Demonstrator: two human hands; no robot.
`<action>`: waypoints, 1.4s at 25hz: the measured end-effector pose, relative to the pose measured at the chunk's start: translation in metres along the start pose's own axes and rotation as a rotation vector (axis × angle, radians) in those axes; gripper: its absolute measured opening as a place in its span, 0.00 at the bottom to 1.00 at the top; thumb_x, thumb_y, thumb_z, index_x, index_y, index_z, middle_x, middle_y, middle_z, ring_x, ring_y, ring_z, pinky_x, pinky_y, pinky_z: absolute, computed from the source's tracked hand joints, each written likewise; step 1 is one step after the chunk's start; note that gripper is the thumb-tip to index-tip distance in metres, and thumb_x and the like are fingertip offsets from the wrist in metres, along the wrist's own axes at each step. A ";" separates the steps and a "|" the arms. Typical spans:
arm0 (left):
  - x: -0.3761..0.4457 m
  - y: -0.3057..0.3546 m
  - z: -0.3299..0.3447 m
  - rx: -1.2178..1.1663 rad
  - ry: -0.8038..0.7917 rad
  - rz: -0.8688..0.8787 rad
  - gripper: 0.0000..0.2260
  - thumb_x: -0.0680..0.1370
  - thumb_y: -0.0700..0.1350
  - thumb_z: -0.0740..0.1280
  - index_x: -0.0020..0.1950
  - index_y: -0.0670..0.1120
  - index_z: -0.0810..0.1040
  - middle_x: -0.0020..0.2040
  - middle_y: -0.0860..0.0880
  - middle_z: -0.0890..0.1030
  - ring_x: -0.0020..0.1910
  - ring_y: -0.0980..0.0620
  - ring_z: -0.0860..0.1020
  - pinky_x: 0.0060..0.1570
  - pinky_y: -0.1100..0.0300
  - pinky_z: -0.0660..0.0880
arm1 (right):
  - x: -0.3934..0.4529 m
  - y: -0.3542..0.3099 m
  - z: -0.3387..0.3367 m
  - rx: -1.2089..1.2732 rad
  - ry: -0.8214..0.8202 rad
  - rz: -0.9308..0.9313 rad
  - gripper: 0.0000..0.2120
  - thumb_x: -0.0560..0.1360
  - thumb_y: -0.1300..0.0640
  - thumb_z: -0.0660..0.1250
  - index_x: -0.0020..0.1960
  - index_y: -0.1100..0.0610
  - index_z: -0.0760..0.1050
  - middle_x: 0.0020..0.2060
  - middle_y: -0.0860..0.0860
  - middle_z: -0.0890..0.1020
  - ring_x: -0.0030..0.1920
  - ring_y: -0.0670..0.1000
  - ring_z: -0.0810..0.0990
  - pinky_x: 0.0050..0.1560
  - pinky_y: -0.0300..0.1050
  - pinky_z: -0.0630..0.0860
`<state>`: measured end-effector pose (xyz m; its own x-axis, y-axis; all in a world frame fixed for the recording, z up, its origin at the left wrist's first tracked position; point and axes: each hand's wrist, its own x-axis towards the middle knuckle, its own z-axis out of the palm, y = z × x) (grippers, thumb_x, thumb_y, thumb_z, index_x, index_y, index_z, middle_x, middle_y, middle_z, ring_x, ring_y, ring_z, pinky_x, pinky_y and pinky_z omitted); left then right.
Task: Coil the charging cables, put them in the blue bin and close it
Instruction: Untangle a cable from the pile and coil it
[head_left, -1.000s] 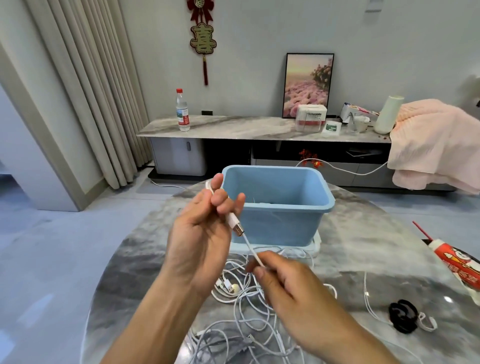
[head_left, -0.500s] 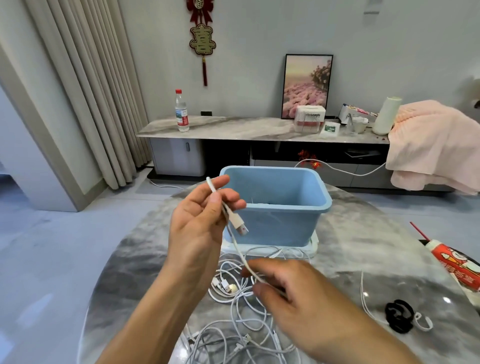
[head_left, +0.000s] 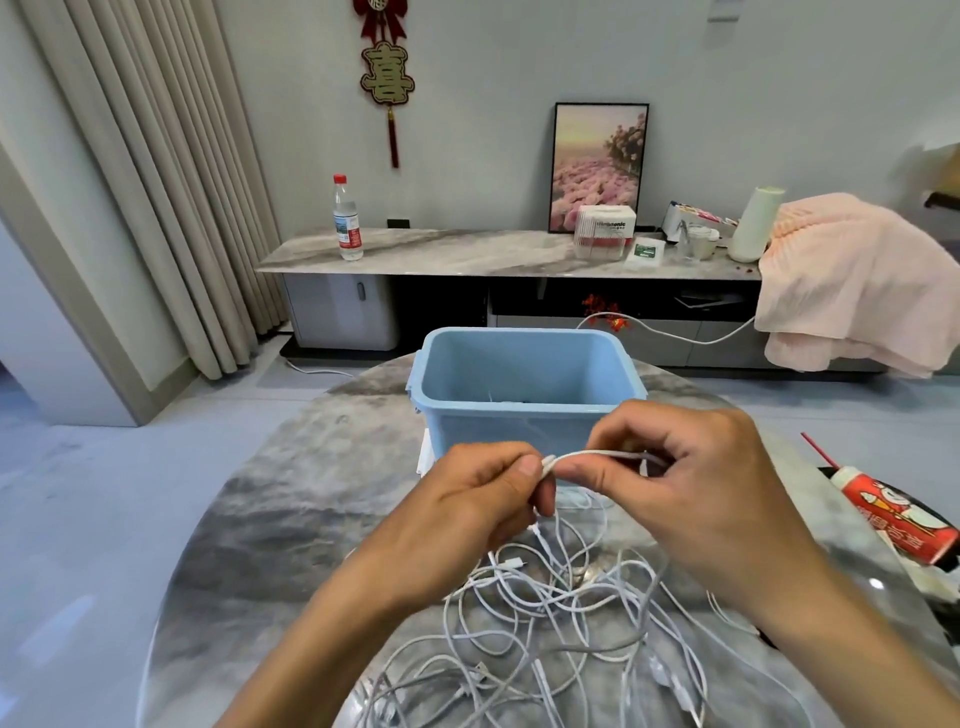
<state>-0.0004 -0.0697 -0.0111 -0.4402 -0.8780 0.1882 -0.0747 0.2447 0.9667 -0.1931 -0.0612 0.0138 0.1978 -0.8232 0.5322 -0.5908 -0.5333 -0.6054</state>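
An open blue bin (head_left: 524, 379) stands on the round marble table (head_left: 291, 514), resting on what looks like its white lid. In front of it my left hand (head_left: 483, 499) and my right hand (head_left: 691, 478) hold one white charging cable (head_left: 597, 455) between them, each pinching it with thumb and fingers. The rest of that cable hangs down into a tangled pile of several white cables (head_left: 561, 623) on the table just below my hands. The bin holds something small and dark at its bottom; I cannot tell what.
A red-and-white tube (head_left: 893, 514) lies at the table's right edge. Behind the table runs a low marble cabinet (head_left: 467, 254) with a water bottle (head_left: 347, 221), a framed picture (head_left: 600, 166) and a pink blanket (head_left: 857, 280). Curtains (head_left: 156, 182) hang at the left.
My left hand came down and to the right from its raised position. My right hand rose from the pile to meet it, and both now pinch the same cable in front of the bin.
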 end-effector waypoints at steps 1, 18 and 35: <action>-0.001 0.003 0.000 -0.145 -0.030 -0.065 0.14 0.79 0.49 0.58 0.37 0.46 0.75 0.25 0.53 0.61 0.25 0.55 0.58 0.30 0.64 0.64 | 0.002 0.005 0.003 0.124 -0.008 0.055 0.22 0.63 0.36 0.76 0.32 0.55 0.76 0.22 0.48 0.71 0.25 0.45 0.64 0.26 0.40 0.62; -0.003 -0.009 -0.011 0.627 0.224 0.378 0.06 0.84 0.43 0.56 0.52 0.45 0.72 0.39 0.59 0.71 0.42 0.62 0.73 0.42 0.69 0.67 | -0.022 -0.020 0.042 0.266 -0.372 0.371 0.06 0.78 0.53 0.66 0.44 0.50 0.80 0.25 0.47 0.79 0.24 0.41 0.72 0.32 0.44 0.71; -0.003 0.008 0.000 -1.126 -0.158 0.028 0.12 0.81 0.43 0.55 0.43 0.42 0.76 0.27 0.52 0.62 0.23 0.55 0.60 0.46 0.60 0.75 | -0.009 0.018 0.048 0.882 -0.151 0.344 0.19 0.68 0.37 0.72 0.37 0.53 0.78 0.23 0.51 0.64 0.21 0.45 0.60 0.22 0.33 0.58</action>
<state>0.0002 -0.0650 -0.0038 -0.5432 -0.7966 0.2654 0.7479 -0.3154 0.5840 -0.1675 -0.0730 -0.0302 0.2583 -0.9457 0.1973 0.1543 -0.1612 -0.9748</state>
